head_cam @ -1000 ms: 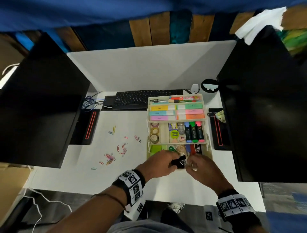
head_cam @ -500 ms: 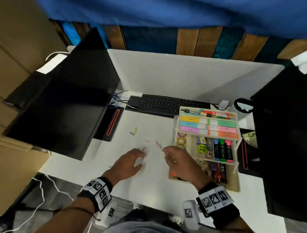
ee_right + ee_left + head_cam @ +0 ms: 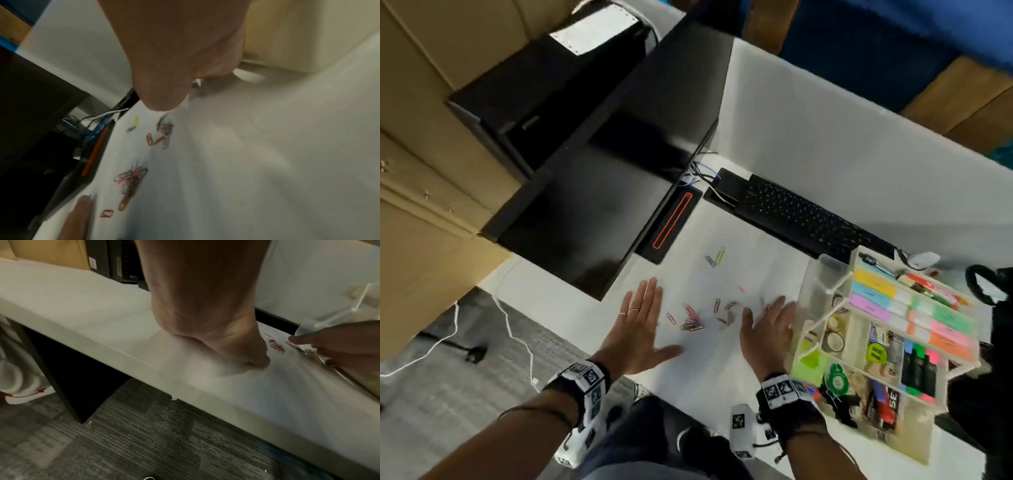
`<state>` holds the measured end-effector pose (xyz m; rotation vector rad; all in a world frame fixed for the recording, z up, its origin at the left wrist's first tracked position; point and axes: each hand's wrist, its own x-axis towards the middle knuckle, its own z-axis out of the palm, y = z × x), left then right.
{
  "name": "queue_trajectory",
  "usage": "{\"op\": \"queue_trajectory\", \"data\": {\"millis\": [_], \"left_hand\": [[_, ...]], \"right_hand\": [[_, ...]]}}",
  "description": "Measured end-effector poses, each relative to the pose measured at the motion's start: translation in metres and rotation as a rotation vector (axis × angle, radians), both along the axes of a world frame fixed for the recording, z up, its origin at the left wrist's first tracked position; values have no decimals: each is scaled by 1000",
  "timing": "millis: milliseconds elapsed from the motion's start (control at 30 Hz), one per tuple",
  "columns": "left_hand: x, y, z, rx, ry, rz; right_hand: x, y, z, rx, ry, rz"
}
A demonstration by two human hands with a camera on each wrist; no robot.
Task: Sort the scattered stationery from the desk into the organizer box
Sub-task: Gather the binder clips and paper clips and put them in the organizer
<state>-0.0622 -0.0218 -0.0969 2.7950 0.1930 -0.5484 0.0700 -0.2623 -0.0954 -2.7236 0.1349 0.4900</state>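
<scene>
Coloured paper clips [image 3: 693, 320] lie scattered on the white desk [image 3: 709, 363], between my two hands. My left hand [image 3: 642, 322] lies flat on the desk left of the pile, fingers straight and spread, holding nothing. My right hand [image 3: 768, 329] is flat on the other side of the clips, fingers extended, beside the organizer box [image 3: 822, 274]. The tiered clear box holds sticky notes, tape rolls, highlighters and pens. Two more clips [image 3: 716, 257] lie farther back. The right wrist view shows the clip pile [image 3: 131, 178] blurred; the left wrist view shows a few clips [image 3: 277, 346].
A black monitor [image 3: 619, 161] overhangs the desk at left, its base [image 3: 671, 226] close to the clips. A black keyboard [image 3: 804, 216] lies behind. A second dark monitor [image 3: 993, 342] stands right of the box. The desk's front edge [image 3: 144, 363] is just under my wrists.
Both hands left the front of the organizer box, where they held a black clip, and moved left to the scattered paper clips. They now lie flat on either side of the pile.
</scene>
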Motion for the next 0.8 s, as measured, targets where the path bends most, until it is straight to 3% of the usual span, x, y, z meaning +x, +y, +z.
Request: {"op": "queue_trajectory", "data": {"millis": [133, 367, 500, 633, 733, 800], "left_hand": [[2, 0, -4, -17, -46, 13], [6, 4, -8, -90, -96, 2], [15, 1, -8, -130, -123, 4], [30, -6, -9, -122, -148, -44], [44, -10, -10, -127, -164, -76], [52, -12, -11, -139, -189, -98]], "right_hand": [[1, 6, -16, -31, -134, 48], [13, 10, -30, -54, -109, 26], [-10, 19, -26, -10, -203, 240], [-41, 26, -18, 129, -166, 440], [-41, 26, -8, 199, -170, 472], [-22, 23, -2, 220, -198, 400]]}}
